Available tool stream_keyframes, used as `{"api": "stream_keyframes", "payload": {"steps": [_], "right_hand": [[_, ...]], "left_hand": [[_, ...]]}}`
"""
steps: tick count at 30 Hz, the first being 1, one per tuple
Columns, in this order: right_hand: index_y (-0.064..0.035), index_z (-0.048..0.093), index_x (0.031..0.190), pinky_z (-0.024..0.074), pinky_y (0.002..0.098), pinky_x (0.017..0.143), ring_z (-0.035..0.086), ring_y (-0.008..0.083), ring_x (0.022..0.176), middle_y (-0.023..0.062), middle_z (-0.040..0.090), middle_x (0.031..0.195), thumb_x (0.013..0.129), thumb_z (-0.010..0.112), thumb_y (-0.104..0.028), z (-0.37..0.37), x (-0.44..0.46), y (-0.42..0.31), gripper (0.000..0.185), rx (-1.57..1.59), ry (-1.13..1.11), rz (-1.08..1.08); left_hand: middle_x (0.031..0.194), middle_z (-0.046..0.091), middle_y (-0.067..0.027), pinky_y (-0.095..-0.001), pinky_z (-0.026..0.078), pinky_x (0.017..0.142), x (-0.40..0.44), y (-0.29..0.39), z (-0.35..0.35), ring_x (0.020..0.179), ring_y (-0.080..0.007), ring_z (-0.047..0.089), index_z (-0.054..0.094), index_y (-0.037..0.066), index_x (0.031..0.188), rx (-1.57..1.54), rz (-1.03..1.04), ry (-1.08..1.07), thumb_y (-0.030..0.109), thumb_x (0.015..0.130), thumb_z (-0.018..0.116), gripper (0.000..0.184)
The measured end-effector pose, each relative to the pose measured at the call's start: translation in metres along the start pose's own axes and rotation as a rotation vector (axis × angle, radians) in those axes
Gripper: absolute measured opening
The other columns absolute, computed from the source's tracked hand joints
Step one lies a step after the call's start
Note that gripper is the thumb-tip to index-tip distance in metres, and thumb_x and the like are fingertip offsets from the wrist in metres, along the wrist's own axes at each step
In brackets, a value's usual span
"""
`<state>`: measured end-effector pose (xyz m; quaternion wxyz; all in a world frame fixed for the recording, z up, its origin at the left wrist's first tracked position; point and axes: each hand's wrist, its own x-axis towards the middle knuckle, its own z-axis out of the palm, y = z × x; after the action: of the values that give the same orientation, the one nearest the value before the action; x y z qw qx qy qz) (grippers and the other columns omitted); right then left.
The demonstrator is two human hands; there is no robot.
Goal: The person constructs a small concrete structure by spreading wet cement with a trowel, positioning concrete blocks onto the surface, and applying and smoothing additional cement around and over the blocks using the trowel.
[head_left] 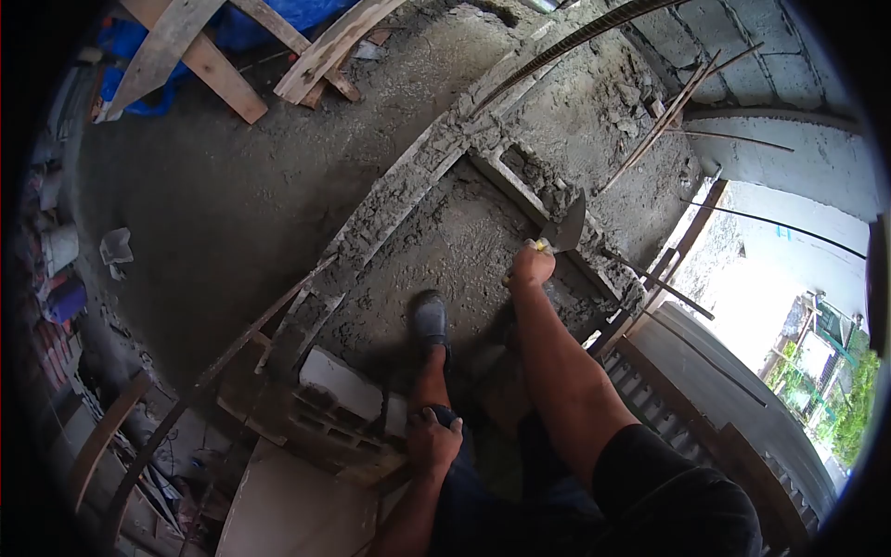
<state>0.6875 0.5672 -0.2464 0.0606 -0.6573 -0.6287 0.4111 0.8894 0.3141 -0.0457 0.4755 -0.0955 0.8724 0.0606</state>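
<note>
My right hand (532, 265) is wrapped round the handle of a trowel (568, 228). The trowel's grey blade points up and to the right, at the edge of a row of hollow blocks (510, 186) with wet mortar on them. My left hand (433, 440) rests at my knee on rolled-up dark cloth, its fingers curled over it. Below my body, one shoe (430, 317) stands on the wet grey mortar floor (445, 251).
A mortar-topped block wall (390, 200) runs diagonally left of me. White blocks (342, 382) lie near my left knee. Steel bars (664, 283) stick out at the right. Wooden planks (200, 60) and a blue tarp (297, 13) are at the upper left.
</note>
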Motion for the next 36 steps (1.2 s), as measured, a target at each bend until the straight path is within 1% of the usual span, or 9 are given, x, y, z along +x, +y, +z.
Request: {"api": "stream_keyframes", "payload": {"steps": [3,5,16,21,25,27,28,32,36], "right_hand": [[0.0044,0.064,0.106,0.0487,0.0409,0.083,0.066,0.0365,0.094,0.0212,0.069,0.097,0.085,0.065,-0.019,0.007,-0.012,-0.016,0.032,-0.150,-0.026,-0.186],[0.0043,0.064,0.108,0.0487,0.0407,0.085,0.066,0.0374,0.097,0.0219,0.069,0.100,0.084,0.065,-0.018,0.010,-0.016,-0.022,0.033,-0.158,-0.075,-0.115],[-0.0011,0.062,0.118,0.0493,0.0460,0.088,0.062,0.0425,0.102,0.0255,0.067,0.104,0.087,0.062,-0.027,0.002,-0.030,-0.064,0.040,-0.512,-0.233,-0.487],[-0.0004,0.061,0.119,0.0492,0.0452,0.089,0.062,0.0423,0.103,0.0257,0.067,0.104,0.089,0.062,-0.030,-0.013,-0.029,-0.078,0.042,-0.492,-0.102,-0.549],[0.0001,0.063,0.115,0.0491,0.0421,0.087,0.064,0.0409,0.102,0.0243,0.068,0.100,0.091,0.060,-0.028,-0.039,-0.001,-0.059,0.038,-0.453,-0.356,-0.661],[0.0008,0.063,0.112,0.0491,0.0417,0.085,0.065,0.0397,0.097,0.0244,0.068,0.096,0.092,0.059,-0.027,-0.049,0.011,-0.042,0.035,-0.438,-0.545,-0.489],[0.0005,0.064,0.110,0.0489,0.0415,0.083,0.066,0.0391,0.095,0.0245,0.068,0.095,0.092,0.058,-0.026,-0.056,0.016,-0.038,0.033,-0.434,-0.555,-0.372],[0.0000,0.064,0.109,0.0484,0.0424,0.082,0.065,0.0393,0.096,0.0243,0.068,0.097,0.092,0.058,-0.026,-0.098,0.021,-0.052,0.031,-0.548,-0.577,-0.392],[-0.0041,0.062,0.120,0.0492,0.0447,0.086,0.064,0.0417,0.099,0.0246,0.067,0.102,0.091,0.058,-0.028,-0.137,0.014,-0.061,0.038,-0.747,-0.393,-0.692]], "left_hand": [[0.122,0.055,-0.0288,-0.0471,0.047,0.096,-0.002,0.000,-0.002,0.115,-0.0421,0.055,0.053,-0.002,0.126,0.019,-0.005,0.032,0.050,0.084,0.064,0.068],[0.122,0.054,-0.0294,-0.0470,0.047,0.095,-0.003,0.000,-0.004,0.114,-0.0430,0.055,0.053,-0.002,0.125,-0.008,-0.013,-0.001,0.050,0.085,0.063,0.067],[0.123,0.054,-0.0298,-0.0491,0.047,0.096,0.000,-0.005,0.008,0.115,-0.0437,0.054,0.054,-0.003,0.125,-0.049,-0.037,0.016,0.050,0.083,0.066,0.069],[0.123,0.055,-0.0306,-0.0477,0.046,0.097,-0.001,-0.007,0.008,0.115,-0.0428,0.055,0.055,-0.004,0.124,-0.060,-0.045,0.026,0.050,0.081,0.068,0.070],[0.120,0.054,-0.0301,-0.0508,0.048,0.094,0.003,-0.010,0.019,0.112,-0.0471,0.054,0.054,-0.002,0.122,-0.069,-0.009,0.058,0.051,0.082,0.067,0.067],[0.120,0.054,-0.0303,-0.0510,0.048,0.094,0.003,-0.009,0.017,0.113,-0.0476,0.054,0.054,-0.002,0.122,-0.060,-0.017,0.062,0.051,0.082,0.066,0.067],[0.121,0.053,-0.0307,-0.0508,0.049,0.093,0.003,-0.008,0.012,0.113,-0.0479,0.053,0.054,-0.003,0.122,-0.072,-0.028,0.021,0.051,0.083,0.066,0.068],[0.118,0.056,-0.0293,-0.0473,0.048,0.094,0.003,-0.007,0.012,0.110,-0.0426,0.057,0.056,-0.004,0.121,-0.024,-0.008,0.093,0.049,0.081,0.068,0.068],[0.116,0.057,-0.0279,-0.0472,0.049,0.093,0.005,-0.001,0.000,0.108,-0.0418,0.058,0.056,-0.003,0.120,-0.049,-0.060,0.027,0.050,0.081,0.068,0.067]]}}
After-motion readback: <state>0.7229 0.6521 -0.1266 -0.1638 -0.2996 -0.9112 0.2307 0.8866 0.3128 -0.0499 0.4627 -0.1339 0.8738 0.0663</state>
